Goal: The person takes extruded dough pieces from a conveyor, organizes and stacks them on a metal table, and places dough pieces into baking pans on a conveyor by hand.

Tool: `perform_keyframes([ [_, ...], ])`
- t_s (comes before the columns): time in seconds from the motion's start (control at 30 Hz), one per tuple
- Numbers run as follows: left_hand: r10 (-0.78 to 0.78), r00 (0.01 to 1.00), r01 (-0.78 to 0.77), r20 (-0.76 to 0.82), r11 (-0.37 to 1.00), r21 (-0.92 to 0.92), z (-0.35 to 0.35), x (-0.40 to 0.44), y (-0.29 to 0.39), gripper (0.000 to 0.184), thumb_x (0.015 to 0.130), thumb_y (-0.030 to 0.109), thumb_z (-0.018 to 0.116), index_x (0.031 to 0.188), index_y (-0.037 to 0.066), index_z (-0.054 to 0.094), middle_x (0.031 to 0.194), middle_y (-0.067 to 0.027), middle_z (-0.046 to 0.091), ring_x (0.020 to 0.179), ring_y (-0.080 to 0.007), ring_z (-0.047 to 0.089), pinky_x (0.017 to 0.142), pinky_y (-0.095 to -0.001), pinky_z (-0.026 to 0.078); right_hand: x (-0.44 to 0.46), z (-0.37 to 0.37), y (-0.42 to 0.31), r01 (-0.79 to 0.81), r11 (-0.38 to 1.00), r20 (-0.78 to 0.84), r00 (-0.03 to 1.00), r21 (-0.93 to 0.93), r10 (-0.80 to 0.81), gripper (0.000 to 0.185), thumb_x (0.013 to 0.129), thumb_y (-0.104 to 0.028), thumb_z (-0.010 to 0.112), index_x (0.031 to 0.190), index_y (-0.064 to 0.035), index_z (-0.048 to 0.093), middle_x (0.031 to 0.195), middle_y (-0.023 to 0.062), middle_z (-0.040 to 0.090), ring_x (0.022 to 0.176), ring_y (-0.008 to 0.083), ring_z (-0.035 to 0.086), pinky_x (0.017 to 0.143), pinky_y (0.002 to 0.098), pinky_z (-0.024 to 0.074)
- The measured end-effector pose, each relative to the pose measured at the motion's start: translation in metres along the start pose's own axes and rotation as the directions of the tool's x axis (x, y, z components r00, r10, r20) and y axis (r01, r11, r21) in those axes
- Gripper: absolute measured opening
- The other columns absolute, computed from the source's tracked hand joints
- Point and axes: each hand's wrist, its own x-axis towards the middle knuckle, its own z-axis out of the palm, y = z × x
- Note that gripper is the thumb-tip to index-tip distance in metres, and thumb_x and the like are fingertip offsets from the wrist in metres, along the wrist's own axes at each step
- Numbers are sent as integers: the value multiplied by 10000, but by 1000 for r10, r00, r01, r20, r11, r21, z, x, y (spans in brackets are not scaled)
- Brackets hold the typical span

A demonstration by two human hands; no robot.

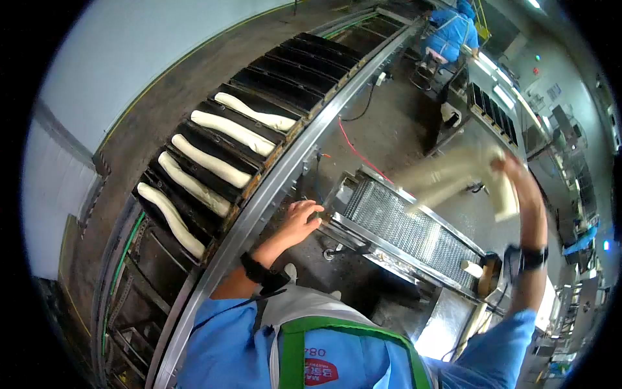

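Note:
My left hand (302, 220) is near the metal frame at the left end of the mesh conveyor (408, 220), fingers curved and apart, holding nothing. My right hand (505, 162) is raised over the right side, closed on a long piece of dough (497, 188) that is smeared by motion and swings out to the left. Several long dough strips (220, 165) lie singly in black trays (259, 136) on the rail line at the left. The black trays farther along (311, 65) hold no dough.
A metal rail (272, 181) runs diagonally between me and the trays. A small dough piece (472, 268) sits at the conveyor's near right end. More black trays (494, 113) stand on a table at the right. A person in blue (450, 32) is at the back. A red hose (359, 152) crosses the floor.

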Motion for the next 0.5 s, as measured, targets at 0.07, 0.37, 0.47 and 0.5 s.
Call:
perform_keyframes([
  [0.07,32,991,-36,-131,999,-28,-14,-7,-14,271,733,192,542,991,113,517,1098,-106,449,1075,-264,355,901,-361,253,62,29,-47,189,969,-15,981,-162,-193,413,726,-354,521,900,19,553,767,66,554,667,115,517,594,234,421],
  [0.37,-87,960,71,-264,995,-71,-51,-19,-27,269,734,154,550,993,90,515,1096,-120,443,1064,-269,367,896,-360,262,298,160,-61,371,881,274,915,-293,-295,507,693,-407,578,1030,-32,517,833,89,564,725,167,542,609,280,436],
  [0.47,-35,967,21,-254,998,-56,-58,-14,-21,277,724,150,554,991,87,515,1071,-121,457,1043,-274,379,889,-362,264,333,190,-9,487,715,78,849,-501,-523,471,687,-397,590,974,-26,539,838,171,546,786,275,540,721,356,423],
  [0.5,-39,971,27,-235,998,-53,-59,-10,-23,277,724,150,554,991,87,515,1071,-121,457,1043,-274,379,889,-362,264,336,195,5,443,723,-34,841,-529,-540,444,694,-378,588,961,-27,544,873,186,530,819,299,532,735,362,419],
])
